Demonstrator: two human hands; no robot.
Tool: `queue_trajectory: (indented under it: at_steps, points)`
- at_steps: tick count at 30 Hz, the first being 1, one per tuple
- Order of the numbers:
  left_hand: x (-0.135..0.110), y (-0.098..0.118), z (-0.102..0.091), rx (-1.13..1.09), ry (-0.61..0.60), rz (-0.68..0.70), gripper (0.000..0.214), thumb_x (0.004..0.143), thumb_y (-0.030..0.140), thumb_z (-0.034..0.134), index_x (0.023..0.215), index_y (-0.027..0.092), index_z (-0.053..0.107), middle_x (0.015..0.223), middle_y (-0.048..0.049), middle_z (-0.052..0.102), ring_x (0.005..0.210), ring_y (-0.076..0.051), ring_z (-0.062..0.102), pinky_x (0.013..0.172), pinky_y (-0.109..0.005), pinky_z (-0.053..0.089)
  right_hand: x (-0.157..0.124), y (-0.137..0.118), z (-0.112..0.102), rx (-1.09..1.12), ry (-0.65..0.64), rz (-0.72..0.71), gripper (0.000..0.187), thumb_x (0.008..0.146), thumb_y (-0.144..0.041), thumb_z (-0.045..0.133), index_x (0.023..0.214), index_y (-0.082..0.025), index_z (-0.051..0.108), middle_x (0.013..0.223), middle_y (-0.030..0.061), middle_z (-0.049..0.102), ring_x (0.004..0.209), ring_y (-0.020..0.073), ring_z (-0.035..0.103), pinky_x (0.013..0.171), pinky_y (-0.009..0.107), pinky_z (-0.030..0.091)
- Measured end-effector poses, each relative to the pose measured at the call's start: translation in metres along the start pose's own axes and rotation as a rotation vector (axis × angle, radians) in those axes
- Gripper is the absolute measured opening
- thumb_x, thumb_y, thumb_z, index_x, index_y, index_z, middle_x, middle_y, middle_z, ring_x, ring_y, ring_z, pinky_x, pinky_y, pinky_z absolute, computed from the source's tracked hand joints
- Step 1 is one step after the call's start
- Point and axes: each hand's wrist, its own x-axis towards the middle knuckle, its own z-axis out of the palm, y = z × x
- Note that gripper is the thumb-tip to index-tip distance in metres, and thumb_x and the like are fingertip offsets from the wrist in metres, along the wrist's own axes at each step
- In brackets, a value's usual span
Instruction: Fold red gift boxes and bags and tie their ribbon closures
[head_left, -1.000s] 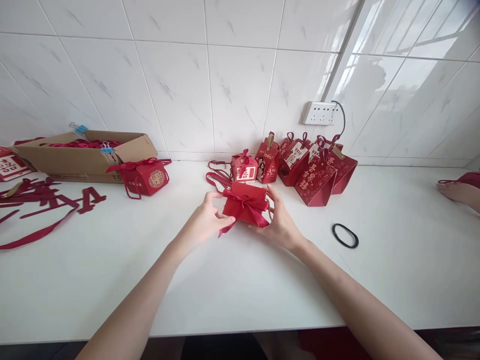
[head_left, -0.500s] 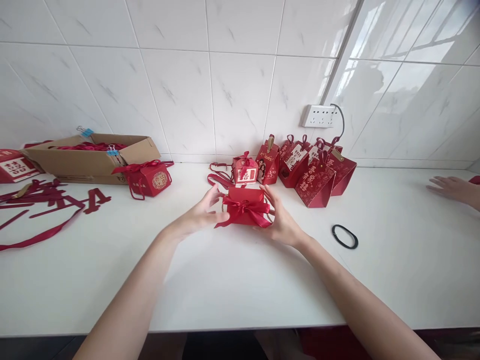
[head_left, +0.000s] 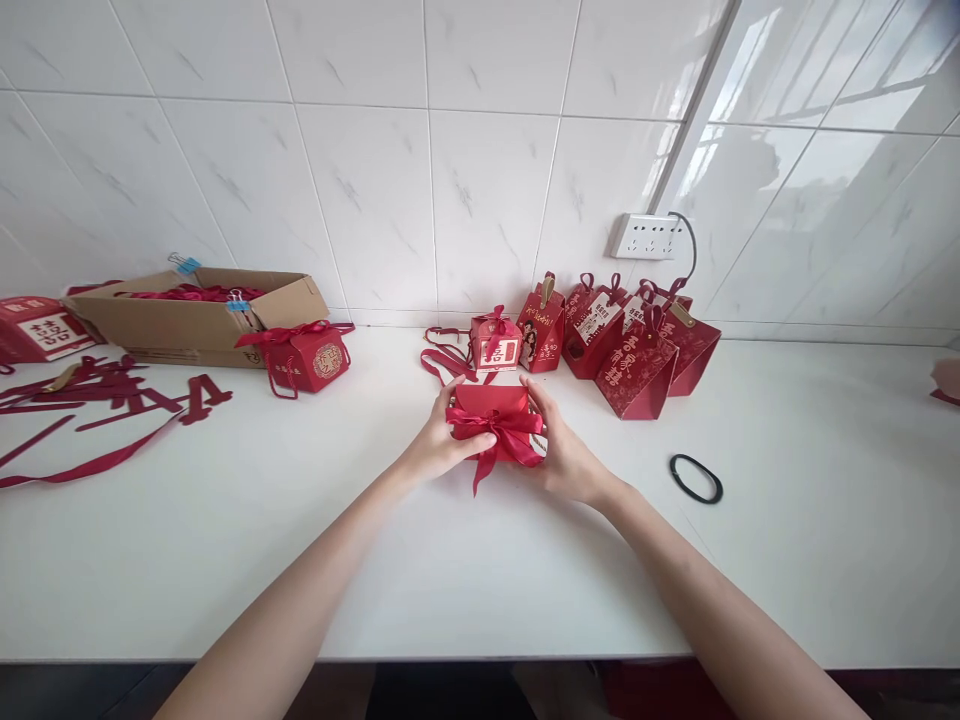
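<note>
A small red gift box (head_left: 490, 402) with a satin bow (head_left: 501, 430) across its front is held at the middle of the white table. My left hand (head_left: 439, 440) grips its left side, the thumb lying over the ribbon. On the right side my right hand (head_left: 568, 455) is closed round the box, fingers partly hidden behind it. Some twisted cord shows beside the right fingers. One ribbon tail hangs down in front. Just behind stands a smaller red box (head_left: 496, 352) with a white label, loose ribbon lying to its left.
Several red gift bags (head_left: 637, 370) stand at the back right, below a power strip (head_left: 646, 237). A cardboard box (head_left: 172, 330) of ribbon, another bow-tied box (head_left: 307, 362) and ribbon strips (head_left: 112, 400) are left. A black ring (head_left: 696, 479) lies right; another person's hand (head_left: 946, 378) shows at the edge.
My left hand has closed in on the box, its thumb now over the ribbon. The left ribbon tail now hangs in front. The other person's hand has drawn back right.
</note>
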Motion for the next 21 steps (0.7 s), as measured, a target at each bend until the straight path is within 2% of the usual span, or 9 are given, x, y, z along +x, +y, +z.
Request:
queue_trajectory:
  at_steps: [2,4,6,7,9,10,12,17,21]
  points:
    - [0.001,-0.001,0.002,-0.015,0.016,-0.001,0.084,0.069,0.034,0.070,0.134,0.022,0.018,0.126,-0.0104,0.053,0.118,-0.024,0.051,0.098,-0.039,0.043,-0.001,-0.003,-0.007,0.010,-0.044,0.044,0.101,0.071,-0.031,0.070,0.144,-0.031,0.000,0.153,0.0105,0.005,0.140,0.0288,0.016,0.105,0.050,0.033]
    - [0.001,0.000,0.003,-0.017,0.036,-0.005,0.079,0.069,0.033,0.069,0.131,0.021,0.021,0.126,-0.0104,0.052,0.118,-0.023,0.051,0.098,-0.038,0.042,-0.003,-0.007,-0.017,0.063,-0.041,0.102,0.095,0.072,-0.043,0.069,0.143,-0.030,0.007,0.152,0.0114,0.010,0.139,0.0299,0.017,0.102,0.050,0.037]
    - [0.001,0.000,0.004,-0.005,0.047,-0.010,0.077,0.069,0.034,0.069,0.129,0.021,0.022,0.125,-0.0099,0.053,0.118,-0.023,0.051,0.099,-0.037,0.042,-0.003,-0.012,-0.028,0.095,0.031,0.134,0.067,0.078,-0.055,0.057,0.132,-0.026,0.032,0.142,0.0128,0.033,0.131,0.0296,0.034,0.096,0.047,0.043]
    - [0.001,0.001,0.004,0.001,0.046,-0.012,0.078,0.070,0.034,0.069,0.129,0.021,0.021,0.124,-0.0096,0.053,0.117,-0.022,0.051,0.099,-0.036,0.042,-0.003,-0.015,-0.033,0.082,0.064,0.154,0.052,0.081,-0.059,0.050,0.119,-0.023,0.045,0.129,0.0126,0.047,0.121,0.0285,0.046,0.091,0.044,0.045]
    - [0.000,0.001,0.004,0.008,0.044,-0.018,0.079,0.070,0.034,0.069,0.131,0.021,0.019,0.123,-0.0088,0.054,0.117,-0.022,0.051,0.098,-0.036,0.042,-0.002,-0.020,-0.038,0.013,0.060,0.241,0.044,0.083,-0.061,0.042,0.087,-0.020,0.056,0.093,0.0086,0.062,0.090,0.0235,0.059,0.078,0.038,0.048]
    - [0.000,0.001,0.004,0.011,0.047,-0.022,0.080,0.071,0.034,0.069,0.132,0.022,0.018,0.123,-0.0085,0.054,0.117,-0.022,0.051,0.099,-0.037,0.041,-0.001,-0.023,-0.038,-0.016,0.019,0.300,0.044,0.084,-0.061,0.041,0.076,-0.019,0.056,0.078,0.0059,0.062,0.076,0.0205,0.059,0.072,0.035,0.048]
    - [-0.001,0.001,0.005,0.020,0.058,-0.023,0.081,0.070,0.034,0.069,0.133,0.023,0.018,0.125,-0.0080,0.052,0.119,-0.022,0.049,0.100,-0.037,0.040,0.001,-0.027,-0.034,-0.030,-0.082,0.398,0.042,0.085,-0.056,0.043,0.067,-0.019,0.055,0.063,0.0022,0.059,0.061,0.0162,0.055,0.063,0.030,0.045]
    - [-0.003,0.001,0.010,-0.026,0.089,-0.041,0.079,0.070,0.037,0.070,0.130,0.024,0.020,0.124,-0.0081,0.052,0.118,-0.021,0.050,0.100,-0.039,0.039,0.003,-0.030,-0.020,0.046,-0.182,0.449,0.034,0.083,-0.045,0.049,0.067,-0.017,0.057,0.059,-0.0013,0.056,0.052,0.0106,0.046,0.052,0.024,0.036]
    - [-0.004,0.002,0.017,-0.056,0.178,-0.058,0.074,0.070,0.036,0.071,0.125,0.024,0.022,0.118,-0.0086,0.056,0.112,-0.021,0.054,0.097,-0.039,0.040,0.002,-0.032,-0.023,0.082,-0.197,0.512,0.036,0.081,-0.044,0.052,0.058,-0.018,0.050,0.052,-0.0030,0.053,0.043,0.0078,0.044,0.045,0.023,0.033]
